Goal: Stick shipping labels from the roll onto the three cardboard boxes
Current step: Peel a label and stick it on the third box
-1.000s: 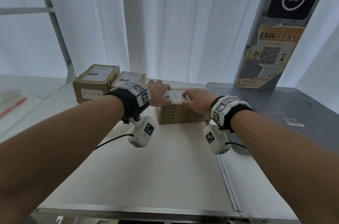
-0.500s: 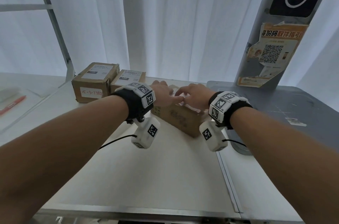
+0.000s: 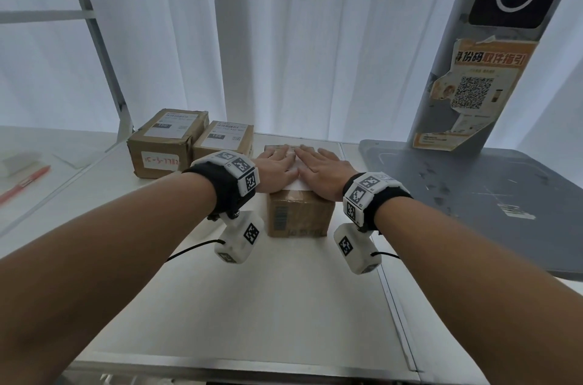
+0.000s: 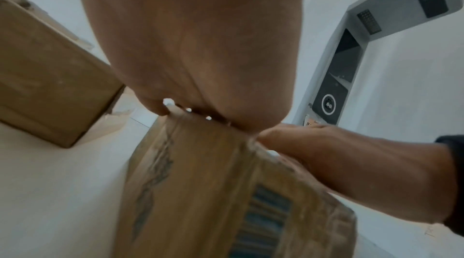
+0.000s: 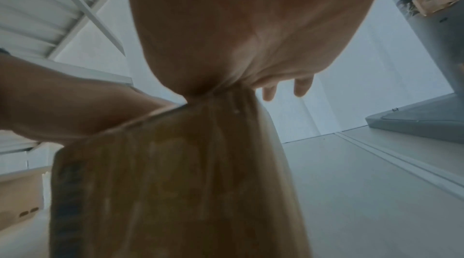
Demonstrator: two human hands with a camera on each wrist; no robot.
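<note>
Having turned box (image 3: pixel 299 214), both hands (image 3: pixel 277 170) now flatten label (image 3: pixel 295 184).

Daylight comes diffused through the white curtain (image 3: pixel 284 38) behind the scene, even and fairly bright, with a cool bluish cast. Shadows on the tabletop (image 3: pixel 252 306) are faint and soft-edged. The head view bends straight lines toward its edges (the shelf frame (image 3: pixel 94 38) leans strongly). Both wrist views are dimmer, backlit and smeared with blur; the palms near the lens are dark and out of focus.
</note>
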